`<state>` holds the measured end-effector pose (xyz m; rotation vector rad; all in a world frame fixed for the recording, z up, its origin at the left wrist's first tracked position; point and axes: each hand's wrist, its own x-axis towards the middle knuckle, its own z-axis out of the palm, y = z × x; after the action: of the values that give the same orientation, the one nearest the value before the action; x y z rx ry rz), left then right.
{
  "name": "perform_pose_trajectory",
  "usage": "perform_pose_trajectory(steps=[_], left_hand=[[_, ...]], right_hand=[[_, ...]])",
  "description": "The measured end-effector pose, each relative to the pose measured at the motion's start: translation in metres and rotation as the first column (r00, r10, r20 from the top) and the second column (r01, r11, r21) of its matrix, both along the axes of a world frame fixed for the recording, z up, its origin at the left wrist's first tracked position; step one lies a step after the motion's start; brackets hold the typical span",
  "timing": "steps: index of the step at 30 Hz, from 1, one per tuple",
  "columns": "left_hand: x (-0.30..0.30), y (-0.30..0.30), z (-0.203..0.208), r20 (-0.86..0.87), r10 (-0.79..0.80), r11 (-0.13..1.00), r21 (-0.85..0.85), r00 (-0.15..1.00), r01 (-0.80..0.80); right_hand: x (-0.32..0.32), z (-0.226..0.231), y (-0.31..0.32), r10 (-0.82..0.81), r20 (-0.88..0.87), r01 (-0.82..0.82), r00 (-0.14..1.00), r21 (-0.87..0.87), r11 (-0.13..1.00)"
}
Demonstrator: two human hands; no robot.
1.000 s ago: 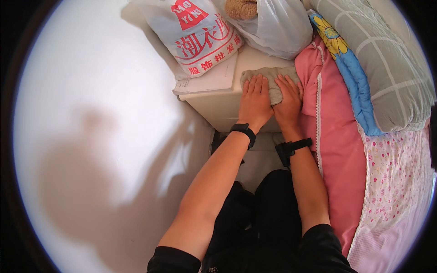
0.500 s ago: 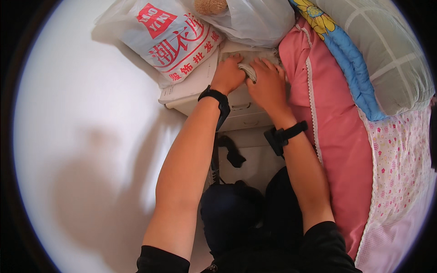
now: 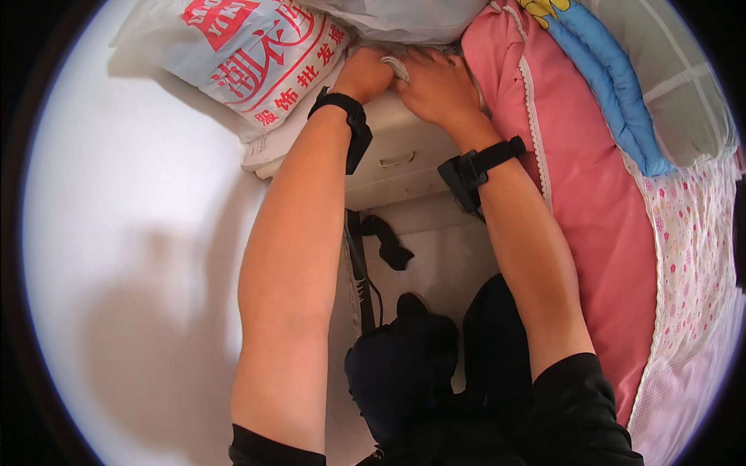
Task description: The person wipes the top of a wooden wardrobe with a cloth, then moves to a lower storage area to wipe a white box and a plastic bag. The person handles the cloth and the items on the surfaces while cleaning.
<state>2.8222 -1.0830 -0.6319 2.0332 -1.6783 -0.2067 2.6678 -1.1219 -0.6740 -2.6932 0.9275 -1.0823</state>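
At the upper centre of the frame, we see a greyish cloth (image 3: pixel 396 67), mostly hidden, on the white worktop (image 3: pixel 379 118), its fold showing between the left hand (image 3: pixel 364 75) and the right hand (image 3: pixel 439 87). The right fingers lie slightly spread; the left fingers curl, tips hidden. We cannot tell whether either hand pinches the fold. A plastic bag (image 3: pixel 252 58) occupies the upper left.

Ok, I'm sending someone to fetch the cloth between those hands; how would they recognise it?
Find the pale drawer cabinet beside the pink bedding. On top, between the left hand and right hand, a folded cloth peeks out, plain greyish, unlike the red-printed bag.
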Motion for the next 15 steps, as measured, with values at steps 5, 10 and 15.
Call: perform_pose_trajectory(steps=[5,10,15], left_hand=[[-0.020,0.020,-0.011,0.067,0.086,0.985,-0.153,0.994,-0.075],[-0.043,0.040,-0.010,-0.003,0.204,0.958,-0.207,0.979,-0.200],[-0.068,0.064,-0.030,0.078,0.285,0.885,-0.406,0.955,-0.230]], right_hand=[[-0.007,-0.005,0.001,-0.014,-0.054,0.012,0.998,-0.049,0.999],[-0.016,-0.010,0.009,0.034,0.119,-0.024,0.992,-0.090,0.996],[-0.034,-0.014,0.040,0.037,0.226,-0.024,0.973,-0.060,0.998]])
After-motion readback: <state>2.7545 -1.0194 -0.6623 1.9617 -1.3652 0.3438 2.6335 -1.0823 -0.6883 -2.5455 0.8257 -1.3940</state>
